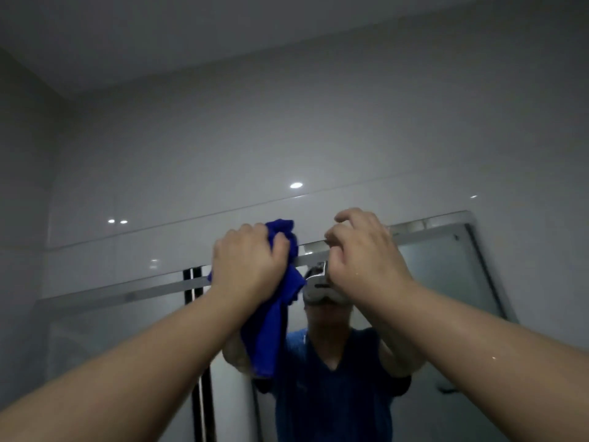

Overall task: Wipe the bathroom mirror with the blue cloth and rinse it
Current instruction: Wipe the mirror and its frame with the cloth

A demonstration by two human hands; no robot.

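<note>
The bathroom mirror [446, 282] hangs on the tiled wall, filling the lower half of the view; its top edge runs slanted from lower left to upper right. My left hand [245, 266] grips the bunched blue cloth [271, 320] at the mirror's top edge, and the loose end of the cloth hangs down below my fist. My right hand [363, 250] is raised beside it at the same edge, fingers curled, with nothing visible in them. The mirror reflects a person in a blue shirt, partly hidden behind my arms.
Glossy white wall tiles [287, 138] rise above the mirror to the ceiling [159, 33]. The mirror reflects a frosted glass shower door with a dark frame [194, 288]. Water drops sit on my right forearm.
</note>
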